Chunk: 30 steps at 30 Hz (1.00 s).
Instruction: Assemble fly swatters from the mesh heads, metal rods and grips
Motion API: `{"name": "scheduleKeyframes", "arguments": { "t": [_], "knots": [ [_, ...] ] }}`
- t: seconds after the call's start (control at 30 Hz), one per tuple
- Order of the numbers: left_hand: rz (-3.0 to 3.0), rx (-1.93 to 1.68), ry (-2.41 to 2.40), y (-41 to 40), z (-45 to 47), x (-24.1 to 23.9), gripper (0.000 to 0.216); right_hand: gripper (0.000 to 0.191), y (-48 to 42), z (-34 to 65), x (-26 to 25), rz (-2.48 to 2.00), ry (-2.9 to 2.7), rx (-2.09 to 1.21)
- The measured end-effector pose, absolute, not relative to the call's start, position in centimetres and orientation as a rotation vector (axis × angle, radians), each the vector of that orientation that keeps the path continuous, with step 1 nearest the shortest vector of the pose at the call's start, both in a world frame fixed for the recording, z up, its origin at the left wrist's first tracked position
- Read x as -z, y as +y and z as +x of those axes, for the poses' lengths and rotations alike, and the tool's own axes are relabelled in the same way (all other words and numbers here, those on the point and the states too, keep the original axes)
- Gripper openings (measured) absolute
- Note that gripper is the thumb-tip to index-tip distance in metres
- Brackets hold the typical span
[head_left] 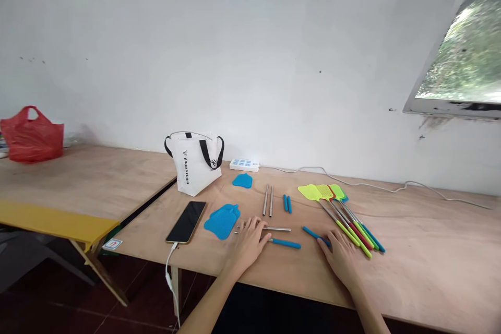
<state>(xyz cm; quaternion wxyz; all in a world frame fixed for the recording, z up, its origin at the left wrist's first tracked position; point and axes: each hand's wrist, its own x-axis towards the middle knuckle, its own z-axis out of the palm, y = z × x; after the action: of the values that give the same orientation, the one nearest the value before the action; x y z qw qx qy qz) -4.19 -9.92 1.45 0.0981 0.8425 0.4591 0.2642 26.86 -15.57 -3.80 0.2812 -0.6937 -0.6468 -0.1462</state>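
Observation:
My left hand (250, 242) rests low over the table, its fingers curled around a metal rod with a blue handle (285, 243) that points right. Loose metal rods (278, 228) lie under and beside those fingers. My right hand (341, 254) pinches one end of a blue handle sleeve (312, 234) between thumb and fingers. Left of my left hand are blue fly swatter heads (222, 222), overlapping, with another blue head (242, 180) farther back. Two upright-lying metal rods (268, 200) and two short blue sleeves (287, 203) sit beyond my hands.
Several assembled fly swatters (346, 219) in mixed colours lie to the right. A phone (187, 222) on a cable, a white bag (198, 167) and a power strip (245, 165) stand at left and back. A red plastic bag (33, 135) rests on the neighbouring table (97, 177).

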Motion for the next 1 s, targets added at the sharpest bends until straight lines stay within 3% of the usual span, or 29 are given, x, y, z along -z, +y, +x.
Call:
{"name": "scheduleKeyframes", "arguments": {
  "t": [0.33,0.53,0.73,1.0],
  "knots": [
    [2.586,-0.574,1.291,-7.7,-3.3,-1.8,0.035,0.043,-15.3,27.0,4.2,-1.879,-1.743,0.398],
    [2.686,-0.615,1.257,-8.1,-3.8,-1.2,0.042,0.039,-15.5,26.9,3.9,-1.894,-1.762,0.403],
    [2.687,-0.637,1.196,-8.1,-3.7,-0.8,0.035,0.039,-15.6,26.8,3.3,-1.874,-1.739,0.324],
    [2.533,-0.739,1.257,-10.2,-4.1,-2.0,0.021,0.037,-16.3,25.2,1.3,-1.570,-1.799,-0.053]
  ]
}}
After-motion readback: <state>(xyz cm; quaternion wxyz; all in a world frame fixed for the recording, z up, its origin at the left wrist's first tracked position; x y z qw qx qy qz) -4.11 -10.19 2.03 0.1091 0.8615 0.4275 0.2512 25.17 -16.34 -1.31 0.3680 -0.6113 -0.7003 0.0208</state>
